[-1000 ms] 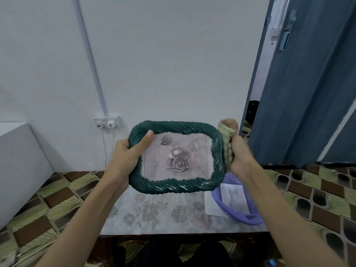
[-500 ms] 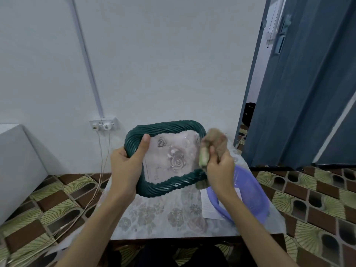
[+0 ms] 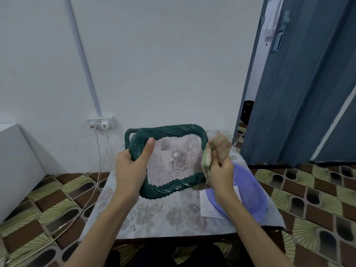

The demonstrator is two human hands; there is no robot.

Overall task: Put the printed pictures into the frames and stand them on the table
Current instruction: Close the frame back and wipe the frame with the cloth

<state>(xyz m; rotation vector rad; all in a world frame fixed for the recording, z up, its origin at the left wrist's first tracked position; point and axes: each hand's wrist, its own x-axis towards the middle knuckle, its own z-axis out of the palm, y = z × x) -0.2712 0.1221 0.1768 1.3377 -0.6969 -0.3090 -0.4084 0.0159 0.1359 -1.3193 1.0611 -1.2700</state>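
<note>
A dark green twisted-rope picture frame (image 3: 169, 186) is held up over the table, tilted, with a grey rose picture (image 3: 178, 162) showing inside it. My left hand (image 3: 131, 168) grips the frame's left side, thumb on the front. My right hand (image 3: 219, 170) is closed on a crumpled pink and green cloth (image 3: 217, 149) pressed against the frame's right edge. A printed sheet (image 3: 207, 206) lies partly in the purple basin.
A purple plastic basin (image 3: 254, 199) sits on the right of the small table (image 3: 154, 218) with its flowered cover. A wall socket (image 3: 101, 123) with hanging cables is at the left. A blue door (image 3: 300, 83) stands at the right.
The frame dropped lower and tilted to the left. My right hand moved the cloth from the frame's right rim across the glass and back to the right edge.
</note>
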